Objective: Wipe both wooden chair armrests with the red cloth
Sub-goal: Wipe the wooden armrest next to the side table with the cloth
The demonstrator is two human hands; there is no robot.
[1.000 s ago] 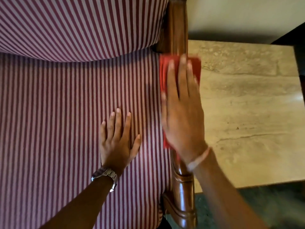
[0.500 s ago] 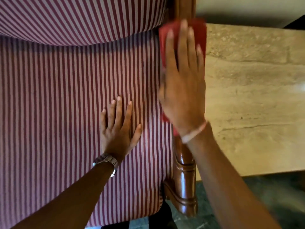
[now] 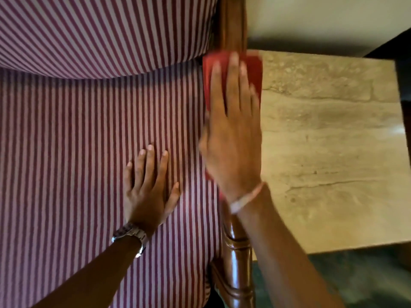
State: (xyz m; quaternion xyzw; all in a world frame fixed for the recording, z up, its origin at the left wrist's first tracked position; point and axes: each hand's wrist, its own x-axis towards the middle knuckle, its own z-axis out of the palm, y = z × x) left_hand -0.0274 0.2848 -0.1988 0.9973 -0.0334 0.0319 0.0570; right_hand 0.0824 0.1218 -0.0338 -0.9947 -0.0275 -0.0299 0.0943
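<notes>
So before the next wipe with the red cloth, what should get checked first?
1. Red cloth lies under the right hand, flat on the wood: ok.
2. Cloth sits over the wooden armrest, not on the striped seat cushion: ok.
3. Left hand rests flat on the cushion, apart from the cloth: ok.
4. Stone side table beside the armrest has nothing near the wiping path: ok.
5. Armrest front end wiped clean: cannot tell.
6. Other armrest wiped: cannot tell, it is out of view.
</notes>
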